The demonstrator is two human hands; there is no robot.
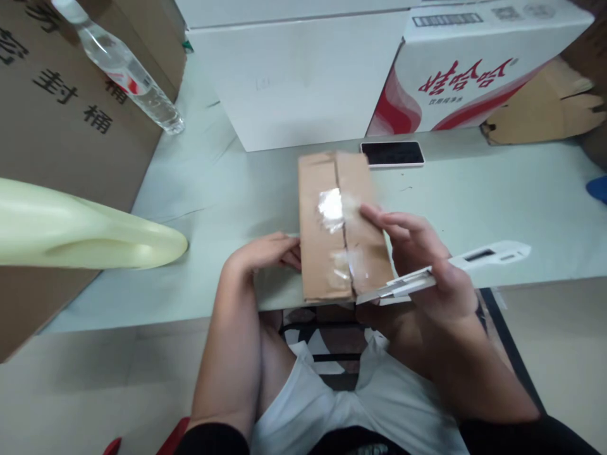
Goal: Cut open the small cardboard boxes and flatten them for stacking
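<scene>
A small brown cardboard box (327,189), sealed along its top seam with clear tape, lies on the pale table (474,208) in front of me. My left hand (265,253) rests against the box's left side, fingers curled onto it. My right hand (427,265) is closed on a white utility knife (478,259), with the knife's tip at the box's near right corner. The fingers of that hand lie over the box's right flap.
A black phone (392,153) lies just behind the box. Behind it stand a white carton (294,76) and a red-and-white printed carton (474,63). A large brown carton (61,126) with a water bottle (128,69) is at left, beside a cream plastic handle (85,230).
</scene>
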